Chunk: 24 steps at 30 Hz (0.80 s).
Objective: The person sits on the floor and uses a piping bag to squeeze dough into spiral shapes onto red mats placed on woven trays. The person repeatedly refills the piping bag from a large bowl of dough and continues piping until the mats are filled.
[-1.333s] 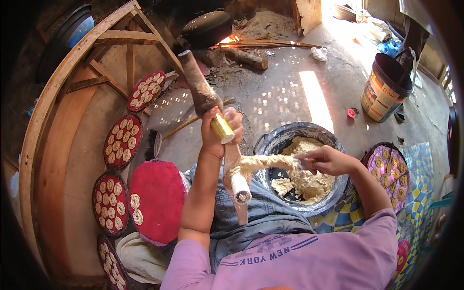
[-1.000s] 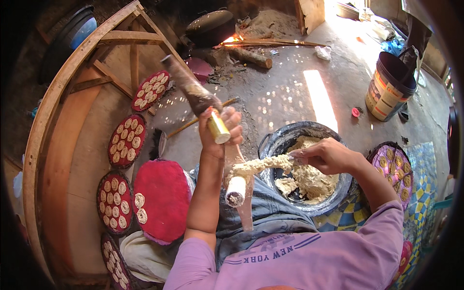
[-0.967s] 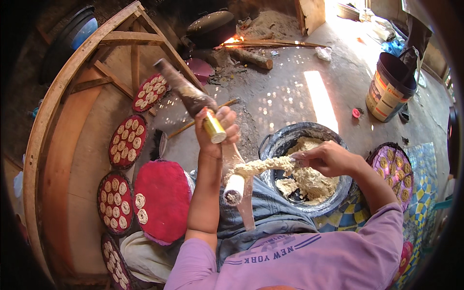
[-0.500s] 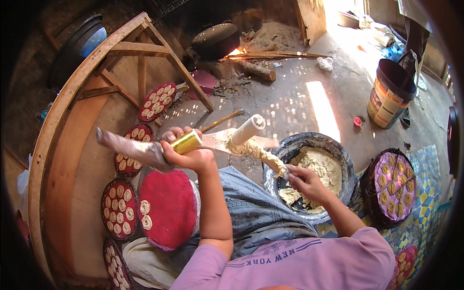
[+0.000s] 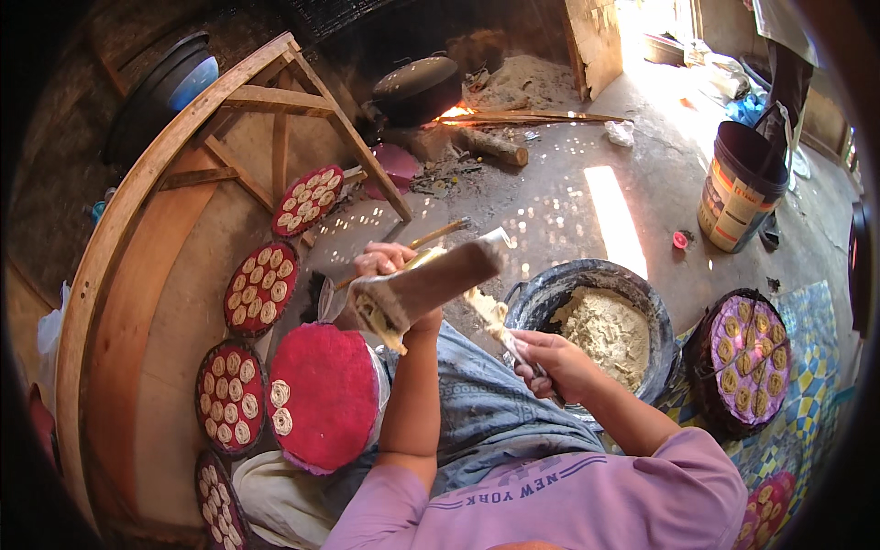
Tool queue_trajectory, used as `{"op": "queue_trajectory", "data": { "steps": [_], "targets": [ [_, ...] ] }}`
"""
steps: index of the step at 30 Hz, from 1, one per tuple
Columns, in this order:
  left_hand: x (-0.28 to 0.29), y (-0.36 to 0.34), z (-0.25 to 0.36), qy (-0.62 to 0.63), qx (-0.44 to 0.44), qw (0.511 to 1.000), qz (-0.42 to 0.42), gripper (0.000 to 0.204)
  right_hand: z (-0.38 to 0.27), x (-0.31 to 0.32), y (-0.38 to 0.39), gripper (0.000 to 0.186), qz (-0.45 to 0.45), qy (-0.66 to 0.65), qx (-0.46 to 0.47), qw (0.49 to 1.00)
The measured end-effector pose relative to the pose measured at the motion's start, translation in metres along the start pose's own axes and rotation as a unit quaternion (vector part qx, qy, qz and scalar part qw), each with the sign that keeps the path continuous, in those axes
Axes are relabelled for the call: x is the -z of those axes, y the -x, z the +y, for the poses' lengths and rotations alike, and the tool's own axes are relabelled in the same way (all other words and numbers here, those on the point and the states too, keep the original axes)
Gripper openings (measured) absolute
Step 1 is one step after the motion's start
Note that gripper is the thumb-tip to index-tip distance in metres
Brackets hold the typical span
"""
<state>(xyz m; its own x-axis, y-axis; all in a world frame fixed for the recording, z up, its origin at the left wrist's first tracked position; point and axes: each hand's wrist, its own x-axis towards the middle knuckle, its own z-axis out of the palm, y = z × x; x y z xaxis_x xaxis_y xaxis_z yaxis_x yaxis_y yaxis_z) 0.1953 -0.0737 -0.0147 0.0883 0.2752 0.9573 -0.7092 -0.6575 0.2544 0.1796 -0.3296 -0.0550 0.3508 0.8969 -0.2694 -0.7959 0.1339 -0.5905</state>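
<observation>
My left hand is closed around a wooden dough press, tilted and blurred above my lap; the press hides part of the hand. Dough clings to its lower left end. In my right hand is a dough-smeared spatula, a lump of dough at its tip, just right of the press. Beyond that hand stands a black tub holding pale dough. Left of my left forearm lies a round red cloth-covered pad with two dough coils at its left edge.
Several red discs with dough coils line the left side beside a leaning wooden frame. At the back, a black pot sits by a fire. A bucket and a purple coil-covered disc stand at right.
The press has turned in my left hand, its wooden piece now swung across in front of the fingers. My right hand has drawn the spatula and dough slightly left and nearer, away from the tub.
</observation>
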Motion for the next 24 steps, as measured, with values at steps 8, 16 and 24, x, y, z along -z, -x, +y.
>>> {"op": "queue_trajectory", "data": {
  "steps": [8,16,24],
  "targets": [
    [0.043,-0.114,-0.020,-0.400,-0.082,0.885,-0.223,0.045,-0.063,-0.008,0.048,0.034,0.137,0.343,0.204,0.907],
    [0.055,-0.172,0.050,-0.456,-0.146,0.818,-0.318,0.022,-0.069,-0.050,-0.021,0.035,0.073,0.438,0.330,0.833],
    [0.149,-0.154,0.099,-0.655,-0.129,0.640,-0.379,0.013,-0.101,-0.119,-0.061,0.027,-0.008,0.749,0.299,0.591]
  ]
}}
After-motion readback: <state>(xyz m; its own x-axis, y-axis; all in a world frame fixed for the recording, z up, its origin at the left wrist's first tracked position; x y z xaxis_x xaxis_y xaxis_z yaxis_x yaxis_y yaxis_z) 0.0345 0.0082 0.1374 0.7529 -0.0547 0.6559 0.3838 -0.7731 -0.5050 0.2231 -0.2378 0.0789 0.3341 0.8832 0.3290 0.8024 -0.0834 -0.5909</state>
